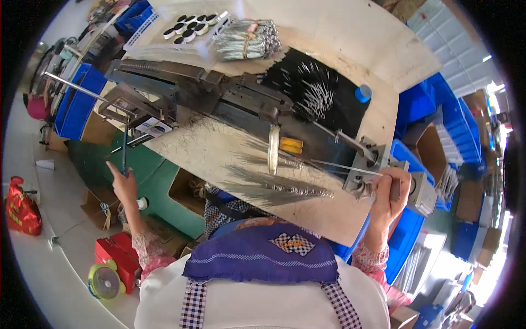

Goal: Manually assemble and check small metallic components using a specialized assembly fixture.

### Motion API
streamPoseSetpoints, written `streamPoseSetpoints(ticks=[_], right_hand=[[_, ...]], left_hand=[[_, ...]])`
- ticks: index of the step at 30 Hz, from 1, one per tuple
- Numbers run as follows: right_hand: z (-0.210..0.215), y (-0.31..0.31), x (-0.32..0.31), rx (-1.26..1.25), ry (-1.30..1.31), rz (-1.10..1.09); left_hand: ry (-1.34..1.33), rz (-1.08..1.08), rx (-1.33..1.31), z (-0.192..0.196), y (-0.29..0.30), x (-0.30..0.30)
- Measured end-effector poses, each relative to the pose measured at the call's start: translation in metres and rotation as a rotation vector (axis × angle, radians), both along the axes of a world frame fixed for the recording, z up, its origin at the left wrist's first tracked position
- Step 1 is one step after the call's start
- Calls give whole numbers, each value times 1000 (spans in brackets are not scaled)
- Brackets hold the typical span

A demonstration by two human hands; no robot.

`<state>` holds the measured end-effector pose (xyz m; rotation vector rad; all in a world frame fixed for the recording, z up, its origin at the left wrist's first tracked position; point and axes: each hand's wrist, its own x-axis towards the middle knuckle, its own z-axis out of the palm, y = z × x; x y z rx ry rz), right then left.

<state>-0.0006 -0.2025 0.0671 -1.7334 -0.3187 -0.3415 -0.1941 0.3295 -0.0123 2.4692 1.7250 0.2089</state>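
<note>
left hand [125,188]: index extended, at dark lever [124,148], grip unclear | right hand [391,193]: fingers curled, pinching thin rod [350,167]

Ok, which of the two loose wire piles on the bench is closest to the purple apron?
The front pile, nearest the purple apron. The back pile lies farther away, toward the small yellow box.

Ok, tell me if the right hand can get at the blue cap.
Probably yes, but not straight across: the metal fixture stands between the right hand and the blue cap; going over or around looks possible.
</note>
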Motion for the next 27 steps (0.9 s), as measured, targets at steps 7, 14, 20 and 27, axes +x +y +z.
streamPoseSetpoints(ticks=[7, 14, 20, 27], right_hand=[[16, 17, 3, -404, 0, 243], [53, 88, 28, -473, -214, 468], [23, 57, 71, -818, -535, 285], [15, 79, 62, -1071, -586, 292]], left_hand=[[-467, -1057, -27, 39, -179, 77], [-677, -1341, -1306, 70, -250, 126], [-626, -1037, -1574, 25, -252, 138], [-1018, -534, -2233, 105, -256, 147]])
